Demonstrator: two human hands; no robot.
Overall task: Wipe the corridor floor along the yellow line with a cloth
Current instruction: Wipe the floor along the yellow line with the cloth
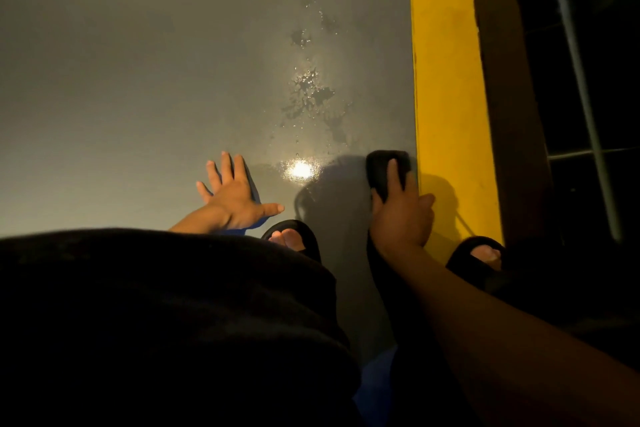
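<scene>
A dark cloth (381,166) lies on the grey corridor floor (138,80), right beside the left edge of the yellow line (446,80). My right hand (401,215) grips the cloth from behind, fingers curled over its near part, and holds it on the floor. My left hand (232,194) rests flat on the floor with its fingers spread, well to the left of the cloth. Wet patches and droplets (311,90) glisten on the floor ahead of the cloth, and a bright light reflection (300,170) sits between my hands.
My two feet in black slippers (294,236) (478,256) stand just behind my hands, the right one on the yellow line. A dark brown strip (505,80) and dark railing bars (575,62) run along the right of the line. My dark clothing fills the lower left.
</scene>
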